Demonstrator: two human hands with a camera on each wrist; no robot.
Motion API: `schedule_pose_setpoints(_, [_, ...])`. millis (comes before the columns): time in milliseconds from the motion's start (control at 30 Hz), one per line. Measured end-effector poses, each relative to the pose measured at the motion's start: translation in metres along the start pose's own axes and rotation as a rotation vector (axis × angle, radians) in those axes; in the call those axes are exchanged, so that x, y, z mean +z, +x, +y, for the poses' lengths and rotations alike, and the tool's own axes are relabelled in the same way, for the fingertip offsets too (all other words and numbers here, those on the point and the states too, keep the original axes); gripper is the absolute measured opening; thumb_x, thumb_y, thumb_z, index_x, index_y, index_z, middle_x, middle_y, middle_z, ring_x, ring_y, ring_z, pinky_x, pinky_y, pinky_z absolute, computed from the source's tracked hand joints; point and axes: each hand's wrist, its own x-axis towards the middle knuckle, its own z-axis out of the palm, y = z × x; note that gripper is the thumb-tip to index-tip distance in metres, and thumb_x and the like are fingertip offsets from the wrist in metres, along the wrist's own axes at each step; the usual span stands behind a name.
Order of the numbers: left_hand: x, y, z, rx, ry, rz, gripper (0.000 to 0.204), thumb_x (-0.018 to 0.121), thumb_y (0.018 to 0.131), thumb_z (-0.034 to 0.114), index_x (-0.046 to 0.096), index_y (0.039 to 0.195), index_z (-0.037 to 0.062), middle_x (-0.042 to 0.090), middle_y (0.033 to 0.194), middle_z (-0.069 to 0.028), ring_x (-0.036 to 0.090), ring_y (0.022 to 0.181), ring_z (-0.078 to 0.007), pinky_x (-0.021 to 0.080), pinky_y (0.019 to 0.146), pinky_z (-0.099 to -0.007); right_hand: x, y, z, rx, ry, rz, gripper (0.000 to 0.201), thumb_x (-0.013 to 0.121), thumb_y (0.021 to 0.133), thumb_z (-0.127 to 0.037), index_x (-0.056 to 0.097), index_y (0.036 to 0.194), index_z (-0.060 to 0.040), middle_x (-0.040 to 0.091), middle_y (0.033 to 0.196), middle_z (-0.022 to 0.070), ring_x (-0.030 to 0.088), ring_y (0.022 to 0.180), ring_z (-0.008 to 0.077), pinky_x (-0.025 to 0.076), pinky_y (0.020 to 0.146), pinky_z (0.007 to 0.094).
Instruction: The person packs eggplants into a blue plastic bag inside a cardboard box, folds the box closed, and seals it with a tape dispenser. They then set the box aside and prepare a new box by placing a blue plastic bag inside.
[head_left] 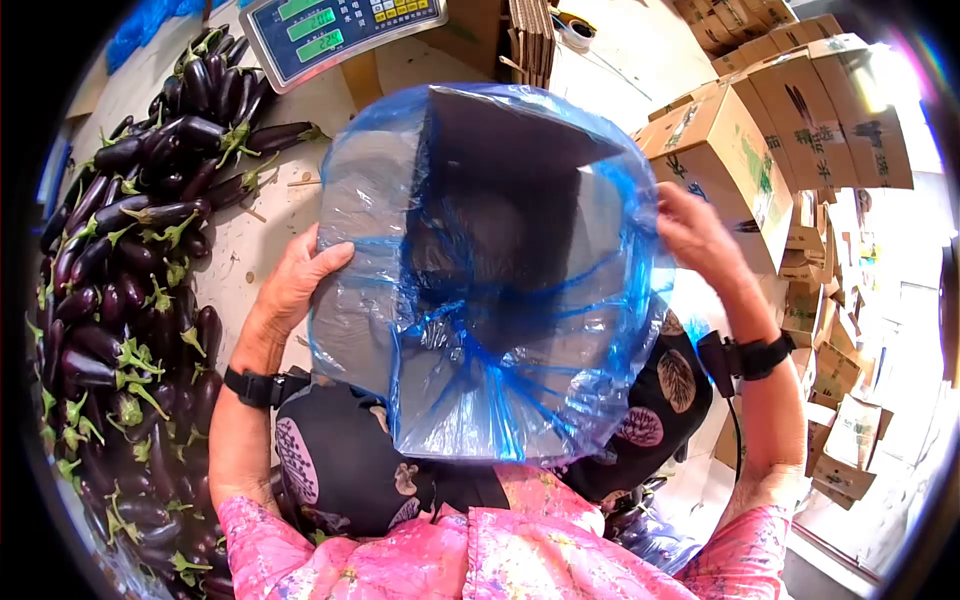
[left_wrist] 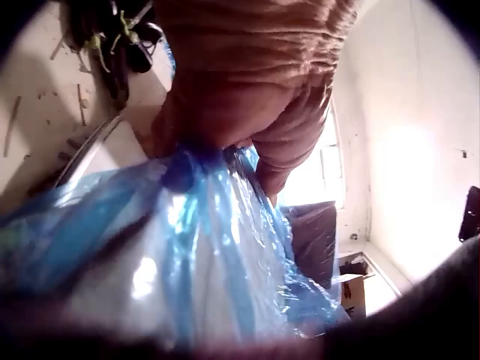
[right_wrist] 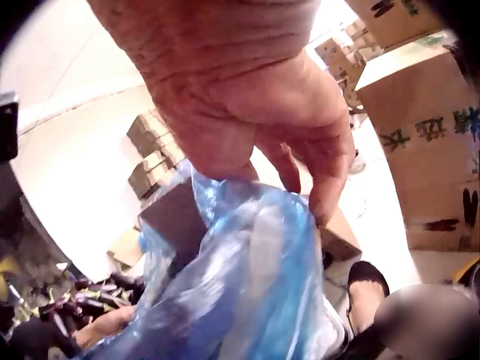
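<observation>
In front of the body stands an open cardboard box (head_left: 505,150), its dark inside facing up. A thin blue see-through plastic bag (head_left: 480,410) lines it and is draped over its rim and outer sides. My left hand (head_left: 298,280) grips the bag at the box's left side, thumb on the film and the other fingers mostly hidden. At the right side my right hand (head_left: 700,235) pinches the bag's edge with bent fingers. Bunched blue film also shows under the hand in the right wrist view.
A large heap of eggplants (head_left: 140,260) covers the floor at left. Beyond the box is a digital scale display (head_left: 335,35). Flattened cardboard (head_left: 528,45) stands beside it. Printed cardboard boxes (head_left: 720,160) are stacked at right, close to the right hand.
</observation>
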Motion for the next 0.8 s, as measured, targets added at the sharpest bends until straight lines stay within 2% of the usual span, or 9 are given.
schedule_pose_setpoints(133, [-0.008, -0.013, -0.020, -0.076, -0.067, -0.015, 0.056, 0.067, 0.095, 0.028, 0.048, 0.137, -0.0022, 0.063, 0.124, -0.0078, 0.061, 0.109, -0.0147, 0.048, 0.097, -0.0308, 0.047, -0.006, -0.003, -0.210, -0.608, -0.069, 0.053, 0.051, 0.083, 0.002, 0.040, 0.135, 0.0053, 0.066, 0.095, 0.0319, 0.067, 0.093, 0.0449, 0.054, 0.079, 0.0529])
schedule_pose_setpoints(233, [-0.012, -0.027, -0.016, -0.108, -0.055, -0.044, 0.051, 0.067, 0.095, 0.026, 0.051, 0.133, -0.0033, 0.064, 0.122, -0.0095, 0.062, 0.108, -0.0150, 0.051, 0.096, -0.0313, 0.073, 0.011, -0.013, -0.024, -0.676, -0.049, 0.048, 0.055, 0.076, 0.006, 0.053, 0.123, -0.0019, 0.066, 0.093, 0.0307, 0.064, 0.091, 0.0479, 0.052, 0.079, 0.0565])
schedule_pose_setpoints(267, [-0.013, -0.031, -0.013, -0.117, -0.046, -0.046, 0.049, 0.067, 0.095, 0.025, 0.052, 0.132, -0.0037, 0.065, 0.121, -0.0102, 0.063, 0.108, -0.0151, 0.052, 0.095, -0.0313, 0.082, 0.024, 0.003, -0.067, -0.659, -0.110, 0.036, 0.059, 0.075, 0.003, 0.062, 0.110, 0.0004, 0.066, 0.095, 0.0301, 0.064, 0.094, 0.0480, 0.052, 0.082, 0.0557])
schedule_pose_setpoints(367, [-0.024, -0.039, -0.031, -0.205, -0.103, -0.108, 0.049, 0.068, 0.095, 0.025, 0.052, 0.132, -0.0028, 0.065, 0.122, -0.0096, 0.064, 0.108, -0.0162, 0.052, 0.096, -0.0323, 0.107, 0.034, -0.008, -0.241, -0.643, -0.229, 0.047, 0.065, 0.080, -0.008, 0.048, 0.122, 0.0065, 0.066, 0.100, 0.0300, 0.066, 0.097, 0.0449, 0.055, 0.081, 0.0530])
schedule_pose_setpoints(400, [-0.024, -0.043, -0.035, -0.220, -0.153, -0.145, 0.050, 0.069, 0.094, 0.025, 0.053, 0.133, -0.0019, 0.065, 0.123, -0.0087, 0.064, 0.109, -0.0169, 0.051, 0.097, -0.0330, 0.119, 0.043, 0.004, -0.300, -0.601, -0.194, 0.041, 0.068, 0.081, -0.014, 0.054, 0.114, 0.0043, 0.066, 0.105, 0.0285, 0.067, 0.100, 0.0431, 0.054, 0.084, 0.0518])
schedule_pose_setpoints(500, [-0.023, -0.059, -0.035, -0.216, -0.189, -0.128, 0.050, 0.070, 0.094, 0.025, 0.053, 0.133, -0.0016, 0.065, 0.124, -0.0083, 0.064, 0.109, -0.0168, 0.051, 0.098, -0.0336, 0.135, 0.061, 0.005, -0.147, -0.661, -0.138, 0.032, 0.067, 0.082, -0.013, 0.059, 0.109, 0.0016, 0.068, 0.106, 0.0249, 0.066, 0.102, 0.0421, 0.054, 0.086, 0.0502])
schedule_pose_setpoints(700, [-0.015, -0.043, -0.059, -0.185, -0.268, -0.135, 0.056, 0.071, 0.092, 0.029, 0.052, 0.134, -0.0026, 0.064, 0.125, -0.0086, 0.062, 0.111, -0.0168, 0.049, 0.100, -0.0341, 0.088, 0.054, -0.043, -0.172, -1.267, -0.108, 0.023, 0.059, 0.086, -0.012, 0.071, 0.104, -0.0026, 0.072, 0.103, 0.0185, 0.070, 0.100, 0.0332, 0.056, 0.085, 0.0448])
schedule_pose_setpoints(767, [-0.014, -0.041, -0.061, -0.191, -0.297, -0.139, 0.062, 0.073, 0.091, 0.032, 0.051, 0.136, -0.0035, 0.062, 0.129, -0.0093, 0.059, 0.116, -0.0179, 0.046, 0.104, -0.0347, 0.054, 0.060, -0.076, -0.010, -1.257, -0.192, 0.017, 0.062, 0.086, -0.012, 0.075, 0.094, -0.0046, 0.073, 0.099, 0.0176, 0.072, 0.093, 0.0323, 0.058, 0.079, 0.0426])
schedule_pose_setpoints(800, [-0.015, -0.040, -0.065, -0.187, -0.295, -0.141, 0.061, 0.073, 0.091, 0.031, 0.051, 0.136, -0.0035, 0.062, 0.129, -0.0094, 0.059, 0.116, -0.0178, 0.046, 0.103, -0.0345, 0.036, 0.056, -0.084, -0.061, -1.358, -0.213, 0.016, 0.064, 0.086, -0.014, 0.076, 0.091, -0.0056, 0.074, 0.094, 0.0170, 0.073, 0.089, 0.0321, 0.059, 0.076, 0.0419])
